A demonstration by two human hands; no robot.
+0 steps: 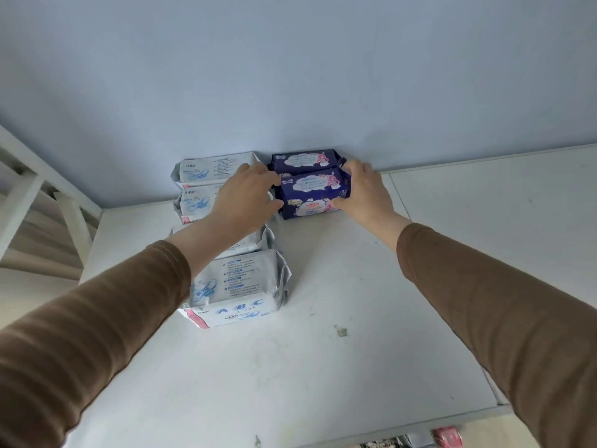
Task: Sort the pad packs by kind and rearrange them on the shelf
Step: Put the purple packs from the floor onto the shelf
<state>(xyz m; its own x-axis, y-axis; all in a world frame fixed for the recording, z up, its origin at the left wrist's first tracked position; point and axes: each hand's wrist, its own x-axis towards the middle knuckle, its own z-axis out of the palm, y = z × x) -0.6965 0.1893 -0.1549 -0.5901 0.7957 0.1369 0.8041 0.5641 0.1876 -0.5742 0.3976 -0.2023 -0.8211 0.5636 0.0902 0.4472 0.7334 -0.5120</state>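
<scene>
Together, both hands — left hand, right hand — grasp the near navy pack by its ends on the white shelf, touching another navy pack at twelve o'clock; white packs sit at nine o'clock.

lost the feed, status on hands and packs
Both hands clamp the front dark blue pack. White packs lined up left. Nothing in the way.

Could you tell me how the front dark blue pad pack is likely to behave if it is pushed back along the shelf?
The front dark blue pack looks soft and plastic-wrapped, so it would probably squash slightly rather than stay rigid. Its glossy film suggests it should slide easily on the smooth white shelf. It sits low and blocky, held between the left hand and right hand, so tipping seems unlikely.
</scene>
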